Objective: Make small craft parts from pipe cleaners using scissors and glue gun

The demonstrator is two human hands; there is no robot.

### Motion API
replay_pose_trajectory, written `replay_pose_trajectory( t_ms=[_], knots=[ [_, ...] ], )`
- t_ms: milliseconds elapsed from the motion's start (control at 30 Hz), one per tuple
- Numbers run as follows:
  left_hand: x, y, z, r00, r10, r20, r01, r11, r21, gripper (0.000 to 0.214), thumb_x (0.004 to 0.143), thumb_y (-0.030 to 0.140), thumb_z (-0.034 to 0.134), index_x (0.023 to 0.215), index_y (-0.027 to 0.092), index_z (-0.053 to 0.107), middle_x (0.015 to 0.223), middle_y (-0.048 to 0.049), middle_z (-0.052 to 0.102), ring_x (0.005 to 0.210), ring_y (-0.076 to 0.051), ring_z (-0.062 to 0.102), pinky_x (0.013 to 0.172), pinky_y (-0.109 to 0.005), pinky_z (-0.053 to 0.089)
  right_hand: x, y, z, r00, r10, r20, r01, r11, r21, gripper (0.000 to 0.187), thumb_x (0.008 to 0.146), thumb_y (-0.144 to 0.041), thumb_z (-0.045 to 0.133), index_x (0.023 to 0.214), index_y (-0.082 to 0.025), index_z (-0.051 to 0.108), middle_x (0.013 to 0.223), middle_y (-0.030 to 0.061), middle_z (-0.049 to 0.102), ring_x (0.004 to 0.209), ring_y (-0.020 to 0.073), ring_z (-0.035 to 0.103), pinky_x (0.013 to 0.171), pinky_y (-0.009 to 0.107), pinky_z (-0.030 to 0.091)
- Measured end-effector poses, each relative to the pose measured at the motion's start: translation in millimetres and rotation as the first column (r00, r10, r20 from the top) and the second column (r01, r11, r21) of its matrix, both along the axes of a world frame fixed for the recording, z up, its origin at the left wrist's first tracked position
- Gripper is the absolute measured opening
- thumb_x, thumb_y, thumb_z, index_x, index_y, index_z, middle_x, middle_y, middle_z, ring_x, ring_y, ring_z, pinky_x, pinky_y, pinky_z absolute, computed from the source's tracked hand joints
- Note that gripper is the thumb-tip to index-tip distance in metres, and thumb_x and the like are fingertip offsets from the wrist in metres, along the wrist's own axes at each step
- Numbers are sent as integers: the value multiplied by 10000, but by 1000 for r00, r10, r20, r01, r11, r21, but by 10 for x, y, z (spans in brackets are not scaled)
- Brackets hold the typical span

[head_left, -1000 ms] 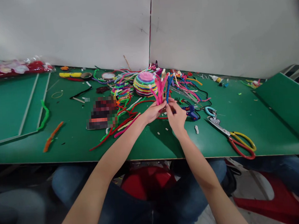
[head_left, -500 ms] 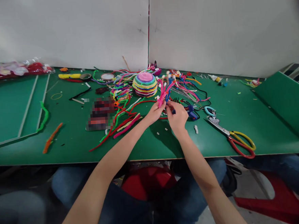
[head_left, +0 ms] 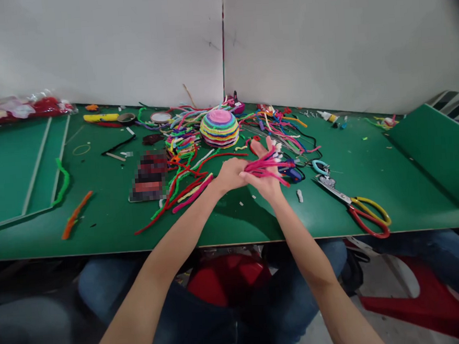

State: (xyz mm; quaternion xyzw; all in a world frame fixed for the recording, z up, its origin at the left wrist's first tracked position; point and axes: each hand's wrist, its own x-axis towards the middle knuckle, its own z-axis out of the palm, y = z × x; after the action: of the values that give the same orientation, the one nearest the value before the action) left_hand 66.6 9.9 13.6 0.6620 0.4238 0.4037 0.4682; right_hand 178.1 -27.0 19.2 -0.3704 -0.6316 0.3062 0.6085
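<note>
Above the green table [head_left: 110, 217] my left hand [head_left: 229, 174] is closed on one end of a bundle of pink and blue pipe cleaners [head_left: 267, 165]. The bundle lies sideways across the palm of my right hand [head_left: 267, 175], whose fingers are stretched out and point away from me. Behind my hands sits a striped, many-coloured dome of coiled pipe cleaners [head_left: 219, 127]. Loose pipe cleaners [head_left: 187, 183] in several colours lie scattered left of my hands.
Scissors with red and yellow handles [head_left: 358, 208] lie to the right. A blue glue gun [head_left: 292, 171] rests just beyond my right hand. A blurred-out flat object [head_left: 149, 176] is on the left, with an orange pipe cleaner [head_left: 76, 214] and a green one [head_left: 62, 180] farther left. White partition walls stand behind.
The bundle stood upright between both hands; now it is tipped sideways to the right, and my right hand has opened flat beneath it. The view shifted slightly.
</note>
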Motion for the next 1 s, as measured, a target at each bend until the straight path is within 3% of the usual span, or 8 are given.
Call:
replay_pose_trajectory(
  t_ms=[100,200,333,400,467,600,767,1000],
  knots=[
    [8,-28,-12,914,51,-403,24,984,179,157,566,276,675,539,176,556,573,-59,537,843,-348,602,769,-418,396,-7,35,14,959,45,-278,-91,984,-154,363,745,-452,641,1028,-266,510,643,-51,559,741,143,622,744,316,509],
    [18,-54,23,883,17,-469,100,969,224,189,617,340,640,716,179,635,735,-83,628,868,-326,610,783,-430,414,7,52,83,852,-38,-522,-80,976,-200,261,777,-482,593,781,-238,501,462,-115,329,415,58,405,477,194,415],
    [98,-139,60,949,-242,203,237,970,48,399,640,393,658,1003,232,614,1076,-61,623,1035,-224,569,818,-304,446,116,26,248,708,-153,-689,35,983,-183,385,723,-486,649,649,-203,398,528,-108,297,380,18,251,336,147,208],
    [188,-218,59,796,-62,603,189,971,-149,371,712,468,582,973,206,613,1043,-66,623,1052,-212,562,836,-298,443,178,0,318,672,-167,-721,66,984,-167,432,721,-489,650,610,-192,357,546,-103,289,379,11,220,321,150,163],
    [285,-305,53,616,222,756,171,899,-403,399,762,535,499,874,168,607,925,-68,630,983,-206,592,838,-310,447,202,-23,350,660,-160,-734,77,986,-146,462,739,-499,627,581,-189,323,533,-102,256,375,13,204,319,153,163],
    [377,-408,49,412,516,751,220,744,-631,448,789,578,430,773,153,568,796,-62,617,849,-174,619,825,-294,464,54,-36,247,719,-150,-678,67,987,-147,456,767,-520,583,584,-206,308,507,-95,259,390,34,290,366,167,280],
    [278,-375,11,439,465,768,125,815,-565,512,782,660,355,806,188,554,759,-51,625,803,-171,622,741,-289,488,-270,-26,-65,890,-97,-445,-17,970,-243,425,733,-597,572,657,-247,343,506,-79,365,452,98,434,493,267,446],
    [254,-301,-109,512,427,745,-18,873,-488,549,815,685,302,762,182,513,627,-22,553,617,-126,558,650,-269,461,-288,-44,-146,949,115,-294,-214,920,-329,476,722,-606,582,537,-231,355,507,-41,417,554,124,508,584,298,479]
  ],
)
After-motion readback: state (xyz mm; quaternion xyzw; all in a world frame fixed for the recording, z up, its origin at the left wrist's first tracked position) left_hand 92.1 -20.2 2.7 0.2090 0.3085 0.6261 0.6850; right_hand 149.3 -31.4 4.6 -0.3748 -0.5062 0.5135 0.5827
